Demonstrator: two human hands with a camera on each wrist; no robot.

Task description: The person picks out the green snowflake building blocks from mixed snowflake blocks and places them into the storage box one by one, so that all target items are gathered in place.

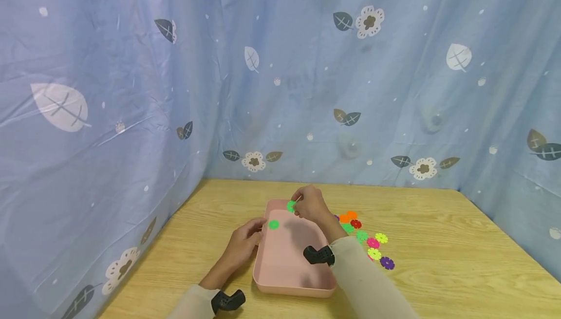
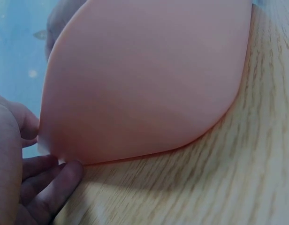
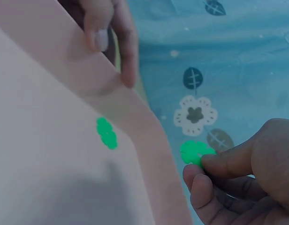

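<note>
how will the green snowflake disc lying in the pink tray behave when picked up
The green snowflake disc is probably light, looking small and thin. It is likely stiff: the matching disc pinched by the right hand shows no droop. Lying flat in the pink tray, it may slide when pinched.

Booth: blue curtain (image 1: 298, 104), wooden table (image 1: 442, 246)

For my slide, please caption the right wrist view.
Right hand pinches a green notched disc; another disc lies in the pink tray held by the left hand.
</note>
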